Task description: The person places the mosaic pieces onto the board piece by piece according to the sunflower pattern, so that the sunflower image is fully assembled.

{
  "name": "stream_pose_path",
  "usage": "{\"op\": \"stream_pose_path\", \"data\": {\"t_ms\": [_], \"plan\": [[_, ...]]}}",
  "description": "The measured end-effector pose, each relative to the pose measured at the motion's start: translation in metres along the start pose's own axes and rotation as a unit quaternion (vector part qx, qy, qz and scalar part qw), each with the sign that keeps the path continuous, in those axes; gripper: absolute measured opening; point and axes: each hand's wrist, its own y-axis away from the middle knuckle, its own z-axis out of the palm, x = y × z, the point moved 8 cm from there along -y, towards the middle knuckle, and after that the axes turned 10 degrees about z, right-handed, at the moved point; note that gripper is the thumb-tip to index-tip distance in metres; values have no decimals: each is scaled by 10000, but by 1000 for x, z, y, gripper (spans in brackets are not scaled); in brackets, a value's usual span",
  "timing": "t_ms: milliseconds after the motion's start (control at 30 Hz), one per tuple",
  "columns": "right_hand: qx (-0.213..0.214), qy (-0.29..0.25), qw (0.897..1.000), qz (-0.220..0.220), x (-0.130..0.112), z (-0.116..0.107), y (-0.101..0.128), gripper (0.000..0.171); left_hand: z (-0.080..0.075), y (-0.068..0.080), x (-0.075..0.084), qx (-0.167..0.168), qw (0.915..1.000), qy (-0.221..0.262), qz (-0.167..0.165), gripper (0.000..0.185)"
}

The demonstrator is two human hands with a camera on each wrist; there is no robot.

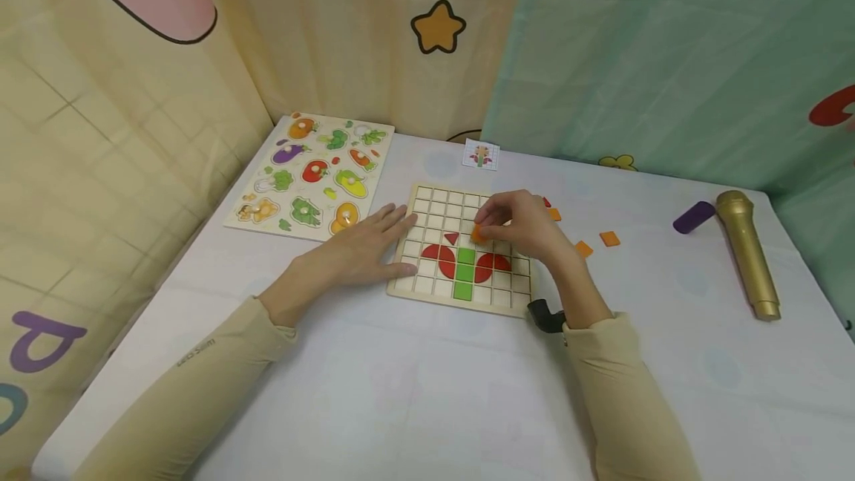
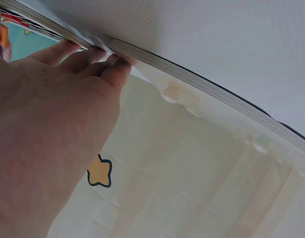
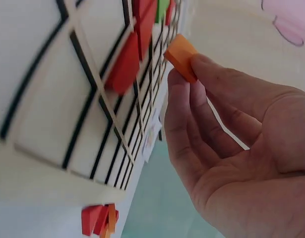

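Observation:
A wooden grid board (image 1: 461,308) lies on the white table, with a column of green square tiles (image 1: 464,273) and rounded red pieces (image 1: 439,261) on either side of it. Just above them a small red triangle (image 1: 452,238) sits on the grid. At the board's left edge rests my left hand (image 1: 354,252), fingers extended and the tips touching the edge. Thumb and fingers of my right hand (image 1: 524,227) pinch an orange tile (image 3: 182,55). In the right wrist view that tile is held apart from the grid surface.
Loose orange tiles (image 1: 609,239) lie right of the board, partly behind the right hand. A vegetable knob puzzle (image 1: 267,203) is at the left, a small pattern card (image 1: 481,155) at the back. Far right are a gold microphone (image 1: 748,258) and a purple cylinder (image 1: 694,217).

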Motion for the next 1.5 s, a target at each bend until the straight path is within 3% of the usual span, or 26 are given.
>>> {"op": "stream_pose_path", "data": {"t_ms": [200, 400, 633, 1000, 1200, 1500], "plan": [[141, -10, 9999, -53, -4, 12, -3, 9, -1, 0, 0, 13, 10000, -15, -9, 95], [-40, 21, 10000, -72, -5, 19, -5, 12, 0, -1, -1, -21, 10000, -43, -36, 95], [-94, 257, 9996, 101, -3, 22, -5, 13, 0, -2, -1, -54, 10000, -33, -44, 94], [-175, 412, 9990, -57, -5, 24, -4, 15, 0, -1, 0, -109, 9999, -19, -104, 95], [0, 413, 9990, -144, 2, 8, -2, 16, -1, -1, 0, -92, 9999, -53, -73, 96], [107, 195, 9993, 289, 37, -39, 6, 24, 0, -2, -1, -79, 10000, -28, -51, 95]]}}
